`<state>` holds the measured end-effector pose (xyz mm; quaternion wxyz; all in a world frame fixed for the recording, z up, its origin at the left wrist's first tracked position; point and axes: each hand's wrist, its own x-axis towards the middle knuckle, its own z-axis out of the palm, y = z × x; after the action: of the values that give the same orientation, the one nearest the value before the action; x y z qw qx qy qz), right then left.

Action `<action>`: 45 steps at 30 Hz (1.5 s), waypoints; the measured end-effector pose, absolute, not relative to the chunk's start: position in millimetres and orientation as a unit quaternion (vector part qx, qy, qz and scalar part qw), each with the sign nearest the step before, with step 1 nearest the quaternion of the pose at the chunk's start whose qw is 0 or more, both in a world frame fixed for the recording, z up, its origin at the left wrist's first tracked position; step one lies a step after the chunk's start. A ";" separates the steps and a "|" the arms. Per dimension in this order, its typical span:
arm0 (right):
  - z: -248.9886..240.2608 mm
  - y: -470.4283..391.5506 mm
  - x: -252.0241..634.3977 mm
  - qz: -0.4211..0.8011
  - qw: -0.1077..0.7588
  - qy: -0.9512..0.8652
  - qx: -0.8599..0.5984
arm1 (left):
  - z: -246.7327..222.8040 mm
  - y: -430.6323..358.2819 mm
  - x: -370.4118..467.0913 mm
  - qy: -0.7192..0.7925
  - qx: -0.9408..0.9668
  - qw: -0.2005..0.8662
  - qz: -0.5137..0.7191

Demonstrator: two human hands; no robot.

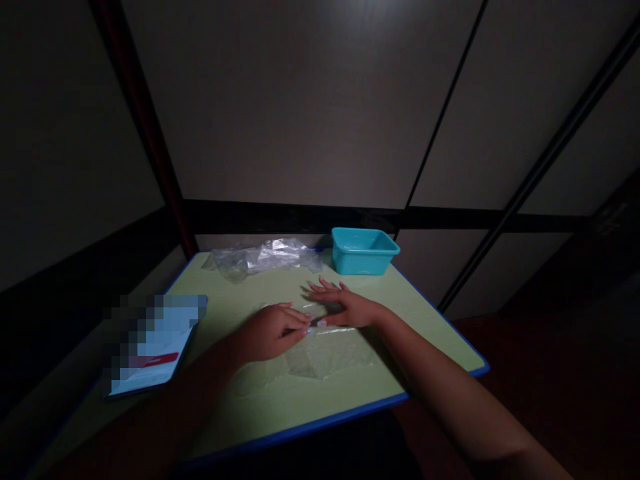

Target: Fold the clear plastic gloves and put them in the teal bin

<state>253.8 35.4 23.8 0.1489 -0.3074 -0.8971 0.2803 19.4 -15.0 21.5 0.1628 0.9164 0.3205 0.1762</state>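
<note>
In the head view, tall panels (300, 100) stand behind a pale green table (425, 320) with a blue edge, in dim light. On the table's left side lies a flat device with a lit screen (170, 347), its picture blurred into blocks. Along the far edge stretches a bunched piece of crumpled plastic (275, 257), well apart from both hands and, by its look, not yet worked on. The thing in hand, a clear plastic sheet (325, 357), lies at the middle of the near half of the table, under and just in front of the fingers. Its near part rests fairly flat, so I'd judge the handling of it to be partly done; wrinkles and a bright crease by the right thumb suggest it is not finished. A turquoise basin (363, 262) stands upright at the far right corner, beside the crumpled plastic, with neither hand on it. The left hand (277, 331) is palm down, fingers close together, its fingertips at the sheet's far side; whether they pinch the film I cannot tell. The right hand (353, 307) is spread, fingers fanned toward the far side and thumb reaching down near the left fingertips. Whether that thumb presses the sheet or only hovers is unclear.
</note>
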 end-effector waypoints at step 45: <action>42.2 10.1 244.5 0.234 -0.073 -0.896 -0.371 | -1.8 -8.9 30.7 0.570 0.816 0.054 0.079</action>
<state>244.5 10.1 42.2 -0.0728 -0.3708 -0.8959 0.2335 30.7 -8.9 -1.8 0.0537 0.8163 0.5697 0.0792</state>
